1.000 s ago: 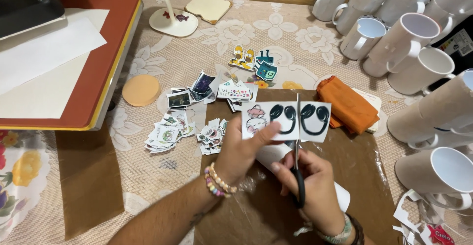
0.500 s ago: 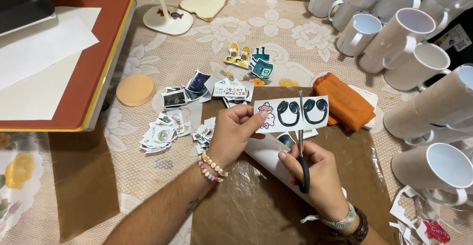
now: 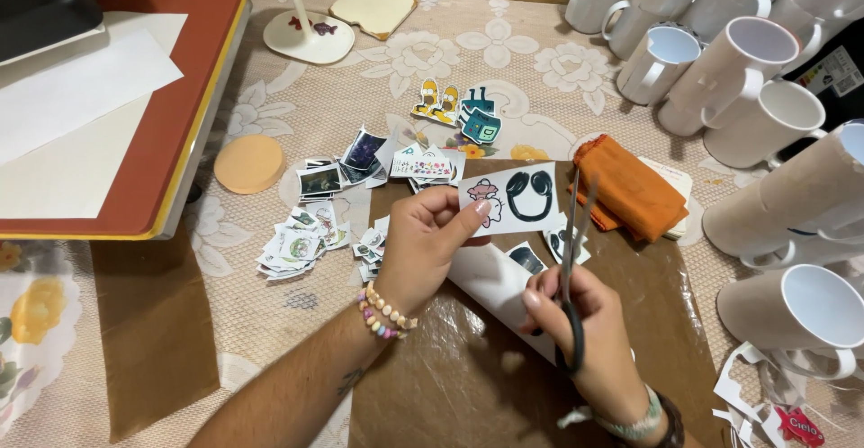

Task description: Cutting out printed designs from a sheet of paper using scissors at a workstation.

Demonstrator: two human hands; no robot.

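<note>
Change: half a second back the strip showed three printed figures; now the paper strip (image 3: 511, 199) shows only a pink figure and one dark horseshoe shape, and a cut-off piece (image 3: 565, 241) with a dark shape lies just below it on the brown sheet (image 3: 450, 385).
Left hand (image 3: 423, 245): closed in a pinch on the strip's left end, thumb on the pink figure, bead bracelets at the wrist.
Right hand (image 3: 580, 335): fingers through the black loops of the scissors (image 3: 571, 259), gripping them, blades pointing up, slightly apart, beside the strip's right edge.
Strip's place: held in the air over the top edge of the brown sheet, mid-table.
Mugs: white mugs (image 3: 765, 124) crowd the table's right edge and far right corner, most lying on their sides; their visible insides are bare.
Cut pictures: a loose pile of small printed cut-outs (image 3: 301, 241) lies left of the brown sheet; colourful cartoon cut-outs (image 3: 459, 110) sit further up the lace tablecloth (image 3: 504, 61).
Other: orange cloth (image 3: 630, 191) just right of the strip; round peach disc (image 3: 249, 162) near the red press pad (image 3: 171, 106) at the left edge, white paper on it.
</note>
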